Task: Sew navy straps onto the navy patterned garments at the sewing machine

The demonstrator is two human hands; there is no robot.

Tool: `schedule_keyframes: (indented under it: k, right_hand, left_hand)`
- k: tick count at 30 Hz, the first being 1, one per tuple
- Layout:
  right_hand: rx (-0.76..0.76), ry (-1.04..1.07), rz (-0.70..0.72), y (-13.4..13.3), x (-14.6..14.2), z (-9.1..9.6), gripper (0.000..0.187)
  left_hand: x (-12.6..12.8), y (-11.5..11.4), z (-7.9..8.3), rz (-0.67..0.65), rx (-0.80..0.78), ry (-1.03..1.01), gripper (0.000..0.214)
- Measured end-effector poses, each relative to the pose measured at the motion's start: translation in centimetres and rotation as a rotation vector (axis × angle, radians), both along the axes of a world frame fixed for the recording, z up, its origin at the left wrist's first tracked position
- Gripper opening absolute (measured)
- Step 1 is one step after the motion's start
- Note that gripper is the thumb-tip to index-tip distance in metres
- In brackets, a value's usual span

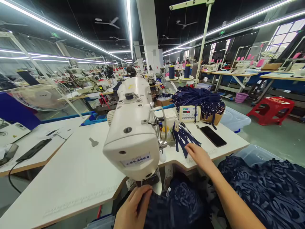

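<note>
Navy fabric (184,203) in left grip (133,206) by sewing machine (133,133)

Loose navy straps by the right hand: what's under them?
White tabletop shows between and around the loose navy straps. Whatever lies directly beneath them is covered, and the right hand hides the patch behind it.

long ceiling lights (129,22) burn to plain white against a near-black ceiling (95,9); daylight glares through the window (286,31) far beyond the worktop's right edge. the worktop (78,168) is evenly bright, with shade below its front edge. dark cloth (264,187) has a faint sheen. wide-angle distortion stretches the near left corner; the far room looks soft.
</note>
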State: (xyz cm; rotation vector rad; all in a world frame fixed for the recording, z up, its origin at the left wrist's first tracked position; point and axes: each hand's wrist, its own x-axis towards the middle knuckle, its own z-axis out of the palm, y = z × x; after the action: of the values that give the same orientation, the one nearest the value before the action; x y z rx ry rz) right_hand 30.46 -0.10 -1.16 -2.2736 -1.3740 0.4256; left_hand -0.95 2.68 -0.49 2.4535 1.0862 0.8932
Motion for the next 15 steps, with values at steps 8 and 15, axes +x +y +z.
schedule_keyframes:
  k: [8,15]
  right_hand:
    - [-0.159,-0.075,-0.398,-0.7,5.2,-5.4,0.024]
    - [0.247,0.282,-0.366,-2.2,5.8,-4.4,0.021]
  left_hand:
    - [1.0,0.9,-1.0,0.034,0.576,0.179,0.025]
    - [1.3,-0.5,-0.3,-0.056,0.533,0.124,0.031]
